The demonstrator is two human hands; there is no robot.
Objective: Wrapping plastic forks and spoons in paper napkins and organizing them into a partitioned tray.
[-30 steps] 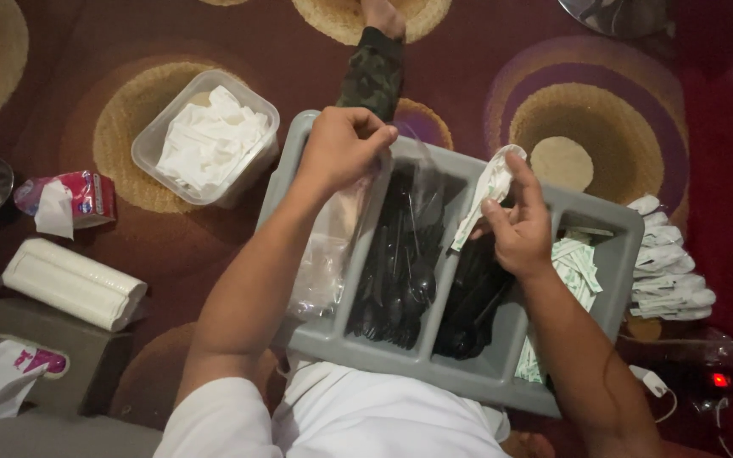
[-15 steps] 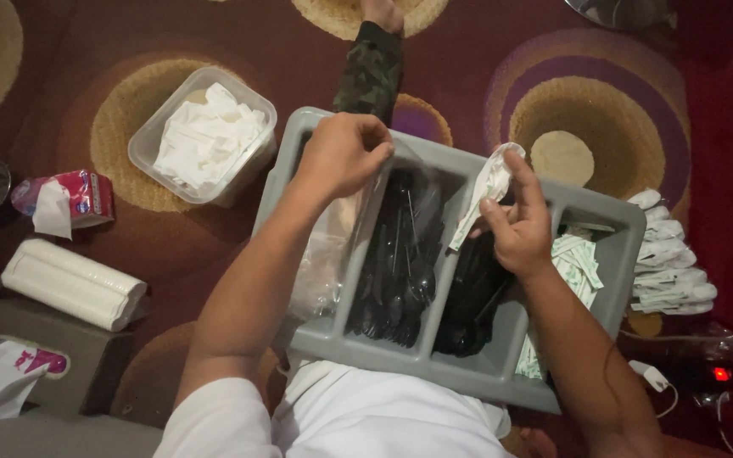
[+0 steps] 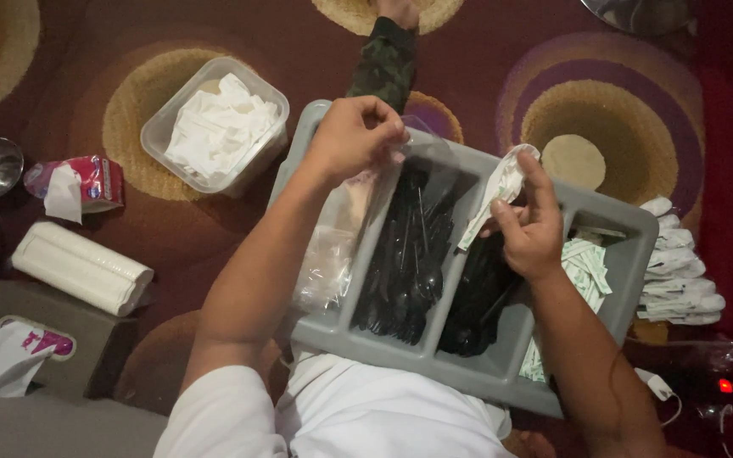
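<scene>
Over the grey divided tray (image 3: pixel 629 233) on the person's lap, the left hand (image 3: pixel 351 136) pinches a clear plastic sleeve (image 3: pixel 428 140) above the black cutlery (image 3: pixel 409 254), while the right hand (image 3: pixel 529 229) grips a folded white napkin (image 3: pixel 495 191).

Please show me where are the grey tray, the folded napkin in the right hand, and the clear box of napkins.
Grey tray (image 3: pixel 629 222): head view, bare far right rim.
Folded napkin (image 3: pixel 502 182): head view, white middle above the fingers.
Clear box (image 3: pixel 156 136): head view, left plastic wall.
</scene>
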